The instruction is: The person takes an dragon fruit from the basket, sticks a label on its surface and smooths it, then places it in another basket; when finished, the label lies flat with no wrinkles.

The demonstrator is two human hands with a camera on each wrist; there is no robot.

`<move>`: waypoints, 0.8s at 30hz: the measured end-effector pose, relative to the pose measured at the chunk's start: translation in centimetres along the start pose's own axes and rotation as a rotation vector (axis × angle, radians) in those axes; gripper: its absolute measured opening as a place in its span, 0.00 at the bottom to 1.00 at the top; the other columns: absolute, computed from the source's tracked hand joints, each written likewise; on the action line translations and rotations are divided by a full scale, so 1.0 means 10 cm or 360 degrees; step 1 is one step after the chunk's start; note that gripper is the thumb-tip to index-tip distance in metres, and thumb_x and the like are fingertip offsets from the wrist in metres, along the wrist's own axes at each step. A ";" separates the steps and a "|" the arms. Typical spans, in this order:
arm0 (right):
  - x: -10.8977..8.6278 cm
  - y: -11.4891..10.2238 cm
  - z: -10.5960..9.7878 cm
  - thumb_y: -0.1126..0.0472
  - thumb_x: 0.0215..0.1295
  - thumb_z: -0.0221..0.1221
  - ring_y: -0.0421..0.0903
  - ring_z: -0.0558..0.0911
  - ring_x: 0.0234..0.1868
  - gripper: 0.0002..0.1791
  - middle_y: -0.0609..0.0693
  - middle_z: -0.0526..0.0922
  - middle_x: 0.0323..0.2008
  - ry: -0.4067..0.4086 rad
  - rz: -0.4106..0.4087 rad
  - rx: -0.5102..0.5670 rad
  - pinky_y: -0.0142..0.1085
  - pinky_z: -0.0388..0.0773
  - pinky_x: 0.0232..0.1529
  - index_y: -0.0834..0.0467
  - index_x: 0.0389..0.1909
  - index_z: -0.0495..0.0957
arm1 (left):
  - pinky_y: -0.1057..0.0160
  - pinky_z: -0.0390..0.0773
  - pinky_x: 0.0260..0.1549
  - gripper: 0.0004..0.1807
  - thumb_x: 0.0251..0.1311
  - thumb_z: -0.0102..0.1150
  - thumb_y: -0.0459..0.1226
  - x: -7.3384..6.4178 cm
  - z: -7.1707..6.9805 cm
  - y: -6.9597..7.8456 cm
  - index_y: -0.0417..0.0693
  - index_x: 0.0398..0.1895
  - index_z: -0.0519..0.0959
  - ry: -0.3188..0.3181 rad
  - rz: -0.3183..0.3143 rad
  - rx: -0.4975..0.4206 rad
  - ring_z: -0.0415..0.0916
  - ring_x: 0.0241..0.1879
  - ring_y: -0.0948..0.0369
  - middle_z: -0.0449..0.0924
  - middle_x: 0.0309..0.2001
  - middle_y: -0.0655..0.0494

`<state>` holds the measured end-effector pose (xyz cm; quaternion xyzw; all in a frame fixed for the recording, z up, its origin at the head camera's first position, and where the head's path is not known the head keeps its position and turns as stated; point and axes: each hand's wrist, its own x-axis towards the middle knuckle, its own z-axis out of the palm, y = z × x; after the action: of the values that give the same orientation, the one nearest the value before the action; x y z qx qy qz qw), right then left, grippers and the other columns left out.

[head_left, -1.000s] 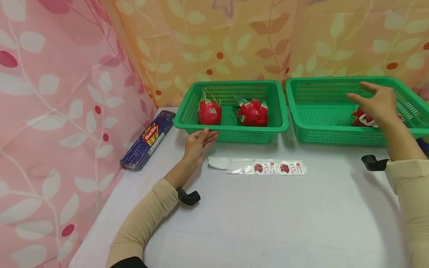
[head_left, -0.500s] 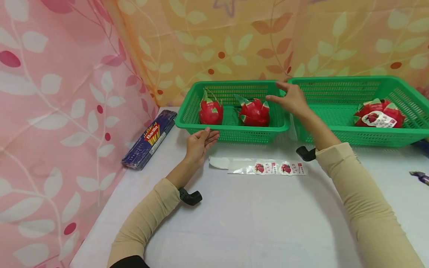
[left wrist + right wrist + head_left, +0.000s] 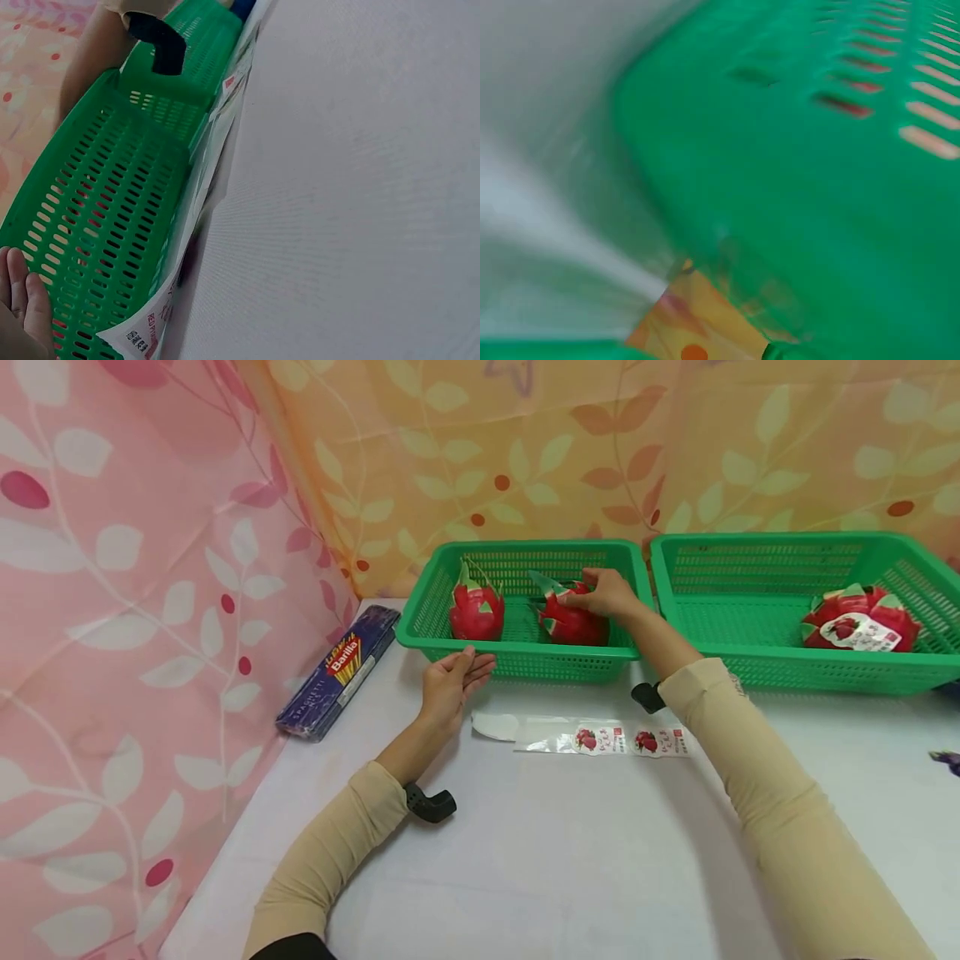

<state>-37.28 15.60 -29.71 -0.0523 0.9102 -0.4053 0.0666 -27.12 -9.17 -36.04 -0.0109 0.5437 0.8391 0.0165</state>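
In the head view, the left green basket (image 3: 525, 646) holds two red dragon fruits. My right hand (image 3: 611, 596) reaches over its right end, thumb and fingers around the right-hand dragon fruit (image 3: 573, 625). The other dragon fruit (image 3: 477, 612) stands at the left, leafy tip upward. My left hand (image 3: 442, 689) is at the basket's front rim, fingers extended against the wall; the left wrist view shows these fingers (image 3: 34, 307) beside the slotted side. The right wrist view has mostly blurred green basket wall (image 3: 780, 172), hiding that hand.
A second green basket (image 3: 795, 660) stands to the right, holding a dragon fruit (image 3: 862, 620) with a white label. In front lies a clear strip of labels (image 3: 600, 739). A blue spaghetti pack (image 3: 337, 672) lies left; a small purple thing (image 3: 948, 762) is at the right edge.
My right hand has moved left from above the labelled dragon fruit in the right basket into the left basket, onto its right-hand dragon fruit. My left hand has stayed at the rim.
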 end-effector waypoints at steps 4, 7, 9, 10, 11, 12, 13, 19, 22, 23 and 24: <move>0.03 0.02 0.03 0.48 0.59 0.59 0.59 0.61 0.65 0.44 0.64 0.58 0.67 -0.0028 -0.0020 -0.0152 0.48 0.67 0.61 0.65 0.69 0.50 | 0.59 0.78 0.47 0.12 0.64 0.51 0.38 -0.01 0.01 0.00 0.36 0.39 0.77 -0.0014 0.0020 -0.0007 0.83 0.33 0.62 0.85 0.29 0.56; 0.03 0.02 0.03 0.47 0.59 0.58 0.59 0.63 0.63 0.44 0.64 0.59 0.66 -0.0016 -0.0014 -0.0168 0.47 0.68 0.59 0.65 0.68 0.51 | 0.63 0.80 0.43 0.10 0.65 0.50 0.37 -0.02 0.02 -0.01 0.39 0.35 0.77 -0.0040 0.0032 -0.0014 0.83 0.33 0.62 0.85 0.29 0.56; 0.04 0.02 0.03 0.48 0.59 0.58 0.59 0.66 0.61 0.43 0.65 0.61 0.65 0.0001 -0.0015 -0.0159 0.46 0.70 0.55 0.64 0.68 0.53 | 0.65 0.81 0.41 0.10 0.65 0.50 0.37 -0.02 0.03 -0.01 0.40 0.34 0.77 -0.0049 0.0032 -0.0023 0.83 0.33 0.62 0.85 0.29 0.55; 0.03 0.02 0.03 0.48 0.58 0.59 0.59 0.67 0.60 0.42 0.65 0.62 0.64 0.0008 -0.0015 -0.0147 0.46 0.71 0.54 0.64 0.68 0.54 | 0.65 0.81 0.40 0.10 0.65 0.50 0.37 -0.02 0.03 0.00 0.40 0.34 0.77 -0.0051 0.0034 -0.0025 0.83 0.33 0.62 0.85 0.29 0.55; 0.03 0.01 0.02 0.49 0.58 0.59 0.58 0.67 0.59 0.41 0.64 0.63 0.64 0.0018 -0.0023 -0.0142 0.45 0.71 0.52 0.63 0.67 0.55 | 0.65 0.81 0.40 0.10 0.65 0.50 0.37 -0.02 0.03 0.00 0.39 0.34 0.77 -0.0050 0.0037 -0.0024 0.83 0.32 0.62 0.85 0.29 0.55; 0.03 0.01 0.02 0.49 0.57 0.60 0.58 0.68 0.58 0.41 0.64 0.64 0.64 0.0026 -0.0030 -0.0128 0.44 0.72 0.50 0.62 0.67 0.57 | 0.65 0.81 0.40 0.10 0.65 0.50 0.37 -0.02 0.03 0.00 0.39 0.35 0.77 -0.0049 0.0040 -0.0021 0.83 0.32 0.62 0.85 0.29 0.55; 0.03 0.01 0.02 0.50 0.56 0.61 0.57 0.69 0.57 0.40 0.63 0.65 0.63 0.0037 -0.0041 -0.0114 0.44 0.72 0.48 0.62 0.66 0.58 | 0.65 0.81 0.41 0.10 0.65 0.50 0.37 -0.02 0.03 0.00 0.38 0.36 0.77 -0.0047 0.0041 -0.0017 0.83 0.33 0.62 0.85 0.29 0.55; -0.03 -0.02 -0.05 0.52 0.54 0.62 0.54 0.70 0.58 0.37 0.58 0.68 0.63 0.0143 -0.0105 0.0046 0.40 0.74 0.50 0.60 0.64 0.64 | 0.64 0.81 0.42 0.12 0.65 0.51 0.37 -0.02 0.01 0.01 0.35 0.39 0.76 -0.0039 0.0035 -0.0020 0.83 0.33 0.62 0.84 0.29 0.54; -0.09 -0.08 -0.14 0.52 0.54 0.63 0.50 0.71 0.59 0.37 0.56 0.68 0.63 0.0201 -0.0124 0.0228 0.34 0.75 0.50 0.58 0.64 0.63 | 0.64 0.81 0.42 0.13 0.65 0.50 0.38 -0.02 0.00 0.01 0.34 0.40 0.76 -0.0036 0.0024 -0.0026 0.83 0.33 0.62 0.84 0.29 0.55; -0.11 -0.12 -0.18 0.52 0.55 0.63 0.49 0.72 0.58 0.37 0.56 0.68 0.64 0.0210 -0.0138 0.0297 0.32 0.76 0.48 0.58 0.65 0.63 | 0.65 0.81 0.42 0.13 0.65 0.50 0.38 -0.02 0.00 0.01 0.34 0.41 0.76 -0.0035 0.0021 -0.0025 0.83 0.33 0.62 0.84 0.29 0.55; -0.14 -0.15 -0.23 0.52 0.55 0.63 0.47 0.72 0.58 0.37 0.56 0.67 0.64 0.0209 -0.0155 0.0367 0.29 0.77 0.46 0.57 0.65 0.63 | 0.65 0.81 0.42 0.14 0.65 0.51 0.38 -0.01 -0.01 0.01 0.33 0.41 0.76 -0.0032 0.0019 -0.0023 0.83 0.33 0.62 0.85 0.29 0.55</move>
<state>-36.18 16.50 -26.89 -0.0616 0.8564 -0.5125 -0.0073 -26.99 -9.27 -36.00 0.0007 0.5376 0.8430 0.0168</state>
